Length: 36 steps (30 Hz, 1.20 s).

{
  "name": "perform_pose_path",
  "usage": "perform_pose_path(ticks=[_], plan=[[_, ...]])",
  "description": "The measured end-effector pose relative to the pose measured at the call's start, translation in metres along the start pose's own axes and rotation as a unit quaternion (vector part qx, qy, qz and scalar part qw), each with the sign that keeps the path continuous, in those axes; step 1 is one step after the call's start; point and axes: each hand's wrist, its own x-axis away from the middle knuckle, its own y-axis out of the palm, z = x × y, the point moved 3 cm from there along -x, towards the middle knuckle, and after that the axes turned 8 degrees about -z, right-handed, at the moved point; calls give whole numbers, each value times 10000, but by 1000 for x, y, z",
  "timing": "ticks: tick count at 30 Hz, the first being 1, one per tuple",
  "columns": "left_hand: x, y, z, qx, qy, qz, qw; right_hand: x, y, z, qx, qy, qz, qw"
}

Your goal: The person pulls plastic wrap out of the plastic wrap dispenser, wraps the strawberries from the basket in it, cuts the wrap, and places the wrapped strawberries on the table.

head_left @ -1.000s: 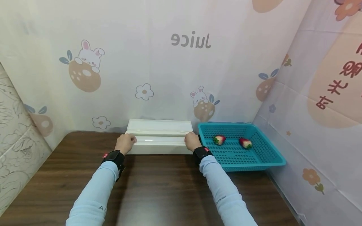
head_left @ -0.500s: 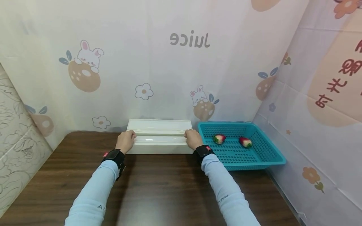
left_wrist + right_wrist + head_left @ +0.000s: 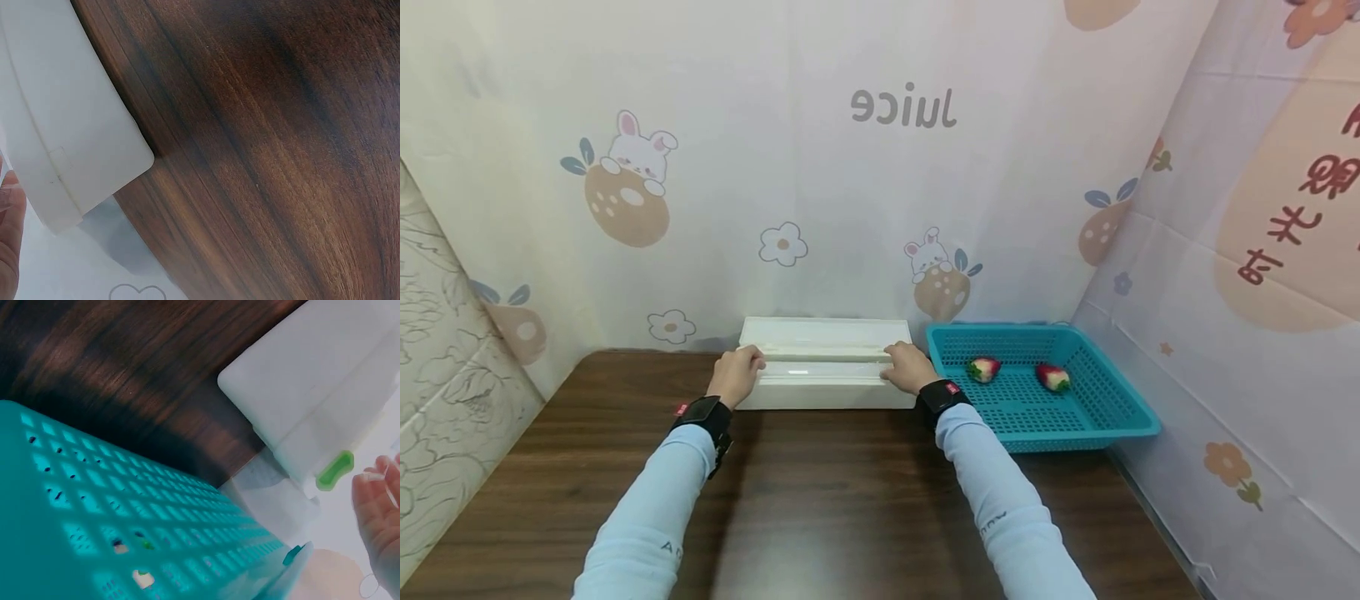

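A long white cling film dispenser (image 3: 823,395) lies at the back of the table, its lid (image 3: 823,331) raised. My left hand (image 3: 734,373) is at its left end, thumb and index finger together. In the left wrist view those fingers pinch clear cling film (image 3: 5,197). My right hand (image 3: 912,369) is at the right end, thumb and index finger apart. Its fingers (image 3: 374,512) look nearly straight in the right wrist view, with a clear glint at the tips. Beside them a green slider (image 3: 335,470) sits on the dispenser's end. Most of the film is too transparent to trace.
A teal plastic basket (image 3: 1075,438) stands just right of the dispenser, close to my right wrist. Two strawberries, one on the left (image 3: 983,369) and one on the right (image 3: 1053,377), lie in it. A printed cloth (image 3: 827,167) hangs behind the brown wooden table (image 3: 820,500).
My right hand has spread its thumb and index finger, which were together before, and shifted slightly. My left hand stays at the left end. The dispenser, basket and strawberries have not moved.
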Motion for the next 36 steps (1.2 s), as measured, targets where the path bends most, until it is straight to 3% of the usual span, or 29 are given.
perform_pose_path(ticks=[15, 22, 26, 32, 36], plan=[[2, 1, 2, 2, 135, -60, 9999, -12, 14, 7, 365, 24, 237, 9990], [-1, 0, -1, 45, 17, -44, 10000, -15, 9, 8, 294, 122, 357, 9989], [-1, 0, 0, 171, -31, -180, 9997, -13, 7, 8, 225, 212, 311, 9990], [-4, 3, 2, -316, 119, -136, 9993, -11, 5, 10, 167, 210, 332, 9991], [-6, 3, 5, -356, 149, 43, 9992, -9, 3, 11, 118, 245, 588, 9979]])
